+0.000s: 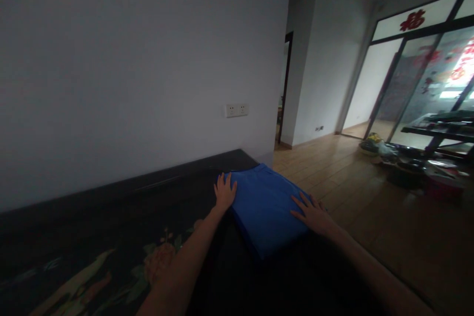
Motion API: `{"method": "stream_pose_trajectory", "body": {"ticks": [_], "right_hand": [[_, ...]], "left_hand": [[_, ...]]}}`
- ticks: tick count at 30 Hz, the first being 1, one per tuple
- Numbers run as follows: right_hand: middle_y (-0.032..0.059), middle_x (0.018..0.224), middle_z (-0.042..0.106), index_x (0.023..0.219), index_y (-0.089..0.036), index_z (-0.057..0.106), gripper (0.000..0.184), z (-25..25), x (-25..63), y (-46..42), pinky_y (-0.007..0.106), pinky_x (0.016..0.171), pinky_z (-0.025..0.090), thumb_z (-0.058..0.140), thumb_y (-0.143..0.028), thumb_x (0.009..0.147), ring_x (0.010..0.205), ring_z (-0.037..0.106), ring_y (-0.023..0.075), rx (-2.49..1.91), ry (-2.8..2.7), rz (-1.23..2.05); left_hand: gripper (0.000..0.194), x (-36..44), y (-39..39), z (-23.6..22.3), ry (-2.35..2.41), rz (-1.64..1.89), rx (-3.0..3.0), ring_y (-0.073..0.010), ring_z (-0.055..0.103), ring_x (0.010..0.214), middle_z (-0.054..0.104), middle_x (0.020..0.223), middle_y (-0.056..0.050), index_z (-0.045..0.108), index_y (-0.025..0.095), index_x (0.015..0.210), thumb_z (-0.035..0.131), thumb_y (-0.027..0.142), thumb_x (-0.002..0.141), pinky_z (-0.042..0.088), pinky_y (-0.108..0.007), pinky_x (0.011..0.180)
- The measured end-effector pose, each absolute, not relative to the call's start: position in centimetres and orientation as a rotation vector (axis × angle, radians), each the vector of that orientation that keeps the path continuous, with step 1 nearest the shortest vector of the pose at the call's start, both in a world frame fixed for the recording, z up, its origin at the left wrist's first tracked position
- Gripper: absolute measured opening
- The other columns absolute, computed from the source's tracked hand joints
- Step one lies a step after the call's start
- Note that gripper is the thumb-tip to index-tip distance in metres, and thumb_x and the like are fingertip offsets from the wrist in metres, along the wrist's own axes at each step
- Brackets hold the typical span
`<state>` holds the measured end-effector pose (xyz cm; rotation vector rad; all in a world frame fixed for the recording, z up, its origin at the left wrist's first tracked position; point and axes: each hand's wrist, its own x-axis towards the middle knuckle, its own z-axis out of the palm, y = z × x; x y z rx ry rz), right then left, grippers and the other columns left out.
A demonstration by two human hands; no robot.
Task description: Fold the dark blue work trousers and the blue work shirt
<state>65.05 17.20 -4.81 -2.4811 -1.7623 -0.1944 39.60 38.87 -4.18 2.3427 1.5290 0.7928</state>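
Note:
A folded piece of blue cloth (264, 207), perhaps a garment, lies flat near the end of a dark, glossy surface (148, 192). My left hand (224, 193) rests on its left edge with the fingers spread. On the right edge lies my right hand (311, 213), its fingers also stretched out over the fabric. Neither hand grips the cloth. The cloth's near side falls into shadow, so its lower layers are hard to make out.
Painted flowers (161, 259) decorate the dark surface at the left. A white wall with a double socket (237, 110) stands behind it. Wooden floor (333, 163) stretches to the right, with a cluttered pile (411, 165) before glass sliding doors (414, 69).

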Motion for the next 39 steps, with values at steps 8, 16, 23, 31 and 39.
{"method": "stream_pose_trajectory", "body": {"ticks": [8,16,23,31,39], "right_hand": [[0.0026,0.151,0.026,0.142,-0.036,0.032,0.057,-1.8,52.5,15.9,0.063,0.107,0.019,0.033,-0.059,0.090,0.140,0.017,0.0314,-1.917,-2.018,-0.053],[0.0032,0.149,0.032,0.141,-0.033,0.034,0.055,-3.5,50.4,15.8,0.065,0.106,0.018,0.027,-0.057,0.092,0.138,0.022,0.0305,-1.914,-2.099,-0.003],[0.0089,0.144,0.041,0.134,-0.024,0.047,0.055,-0.6,43.2,14.6,0.055,0.110,0.023,0.031,-0.055,0.092,0.137,0.028,0.0273,-1.562,-1.921,0.112],[0.0075,0.137,0.048,0.130,-0.028,0.047,0.052,-0.9,26.8,12.7,0.049,0.106,0.033,0.047,-0.056,0.086,0.128,0.042,0.0242,-1.037,-1.641,0.933],[0.0046,0.155,0.015,0.142,-0.033,0.031,0.075,-1.8,22.0,10.2,0.049,0.113,0.010,0.048,-0.069,0.078,0.142,0.005,0.0244,-0.854,-1.775,1.083]], "left_hand": [[0.032,31.5,31.2,-1.6,1.172,1.039,2.427,-0.0227,0.039,0.128,0.046,0.135,-0.010,0.056,0.022,0.119,0.044,0.026,0.090,0.024,-0.048,0.110],[0.028,17.3,20.3,-2.2,1.102,0.846,2.436,-0.0225,0.045,0.122,0.055,0.126,-0.005,0.060,0.028,0.111,0.046,0.023,0.087,0.027,-0.049,0.109],[0.024,9.2,15.6,-3.2,1.192,0.991,2.025,-0.0219,0.057,0.108,0.064,0.109,-0.006,0.063,0.024,0.102,0.045,0.028,0.087,0.041,-0.039,0.099],[0.038,9.1,14.0,-2.9,1.122,1.199,1.414,-0.0233,0.051,0.120,0.055,0.129,-0.010,0.055,0.021,0.117,0.044,0.041,0.087,0.046,-0.037,0.094],[0.052,10.9,7.9,-1.4,0.783,1.048,1.150,-0.0241,0.037,0.133,0.027,0.152,-0.004,0.027,0.032,0.143,0.017,0.050,0.095,0.047,-0.040,0.093]]}}
